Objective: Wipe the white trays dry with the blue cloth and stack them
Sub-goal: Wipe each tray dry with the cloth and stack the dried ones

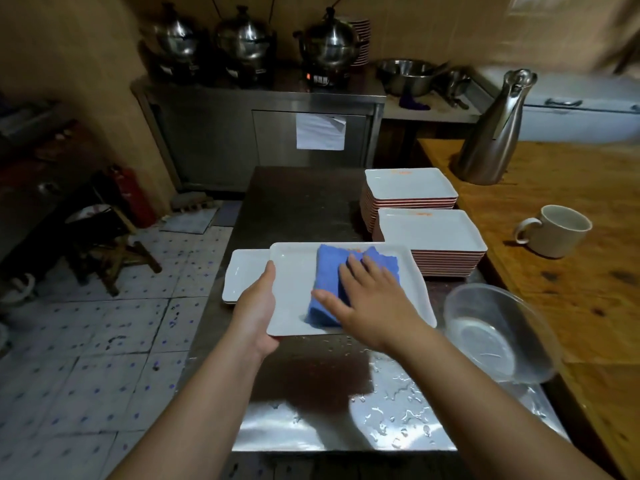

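Presently, head view: only one view is given, and everything below is taken from it.
Held tray: a white tray (298, 292) is seen raised slightly above the wet steel counter (311, 375), tilted a little, its near left corner gripped.
Left hand: the left hand (258, 306) is curled round the tray's left edge, the thumb laid over the rim and the fingers (273, 342) tucked beneath.
Blue cloth: a folded blue cloth (332, 271) is spread on the inside of the held tray, right of its middle.
Right hand: the right hand (370, 303) is laid flat on the cloth, fingers straight and spread, pressing it down; nothing is clasped, and the cloth's far and left parts are left showing beyond the fingertips.
Tray beneath: a second white tray (242, 275) is seen lying on the counter to the left, partly covered by the held one.
Stacks: two stacks of white trays are placed at the counter's far right, a near stack (433, 233) and a far stack (408, 183), touching or almost touching.
Bowl: a clear bowl (495, 334) is set tilted at the counter's right edge, just beside the held tray.
Wooden counter: a mug (554, 230) and a steel jug (491, 133) are stood on it, well apart from the hands.
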